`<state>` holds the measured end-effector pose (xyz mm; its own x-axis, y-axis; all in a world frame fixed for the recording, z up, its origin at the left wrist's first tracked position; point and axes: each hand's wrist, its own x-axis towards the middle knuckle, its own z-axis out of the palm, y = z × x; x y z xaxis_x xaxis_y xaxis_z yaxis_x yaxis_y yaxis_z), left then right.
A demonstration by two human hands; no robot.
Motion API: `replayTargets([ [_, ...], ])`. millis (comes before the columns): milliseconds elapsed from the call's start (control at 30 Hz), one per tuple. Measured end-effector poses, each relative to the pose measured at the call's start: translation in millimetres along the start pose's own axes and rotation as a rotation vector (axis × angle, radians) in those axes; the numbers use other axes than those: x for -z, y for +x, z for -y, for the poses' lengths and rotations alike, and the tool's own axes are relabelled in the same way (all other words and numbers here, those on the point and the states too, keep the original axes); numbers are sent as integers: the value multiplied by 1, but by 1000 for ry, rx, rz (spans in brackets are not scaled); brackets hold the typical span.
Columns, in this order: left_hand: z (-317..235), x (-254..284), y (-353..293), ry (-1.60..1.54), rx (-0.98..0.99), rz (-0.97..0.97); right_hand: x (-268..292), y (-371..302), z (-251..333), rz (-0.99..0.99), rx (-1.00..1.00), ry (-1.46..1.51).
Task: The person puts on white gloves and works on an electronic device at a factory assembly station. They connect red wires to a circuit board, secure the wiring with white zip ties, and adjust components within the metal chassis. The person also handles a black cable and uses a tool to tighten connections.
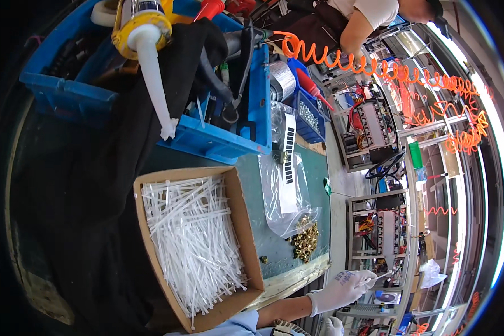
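My left hand (344, 288), in a white glove with printing on its back, reaches out past the table edge toward the metal rack. Its fingers are pinched on a thin white cable tie (384, 275). Only part of my right hand (334, 326) shows at the lower edge, also white-gloved, with its fingers mostly cut off. Near my left forearm, an open cardboard box (242, 224) is filled with loose white cable ties (193, 241). A pile of small brass-coloured fasteners (304, 242) lies on the green mat beside a clear plastic bag (280, 196) with a white label.
Blue bins (229, 148) hold tools, and a sealant tube with a white nozzle (154, 84) leans out over black cloth (95, 190). A small blue tray (309, 117) contains screws. Wired units (387, 232) sit in the rack; an orange coiled hose (341, 60) stretches across. Another person (364, 22) is beyond.
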<state>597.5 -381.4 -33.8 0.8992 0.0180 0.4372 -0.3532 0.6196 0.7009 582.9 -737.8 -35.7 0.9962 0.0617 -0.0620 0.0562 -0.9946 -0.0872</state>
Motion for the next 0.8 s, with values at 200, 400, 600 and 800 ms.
replayTargets([
  [200,-3,1,1,-71,39,-10,8,-18,44,135,-175,229],
  [400,23,-13,12,-192,-13,-55,4,-28,-3,214,-160,286],
  [600,32,-15,18,-240,28,-83,1,-33,-34,296,-205,266],
  [800,14,-8,12,-346,68,-42,12,-46,11,363,-488,761],
])
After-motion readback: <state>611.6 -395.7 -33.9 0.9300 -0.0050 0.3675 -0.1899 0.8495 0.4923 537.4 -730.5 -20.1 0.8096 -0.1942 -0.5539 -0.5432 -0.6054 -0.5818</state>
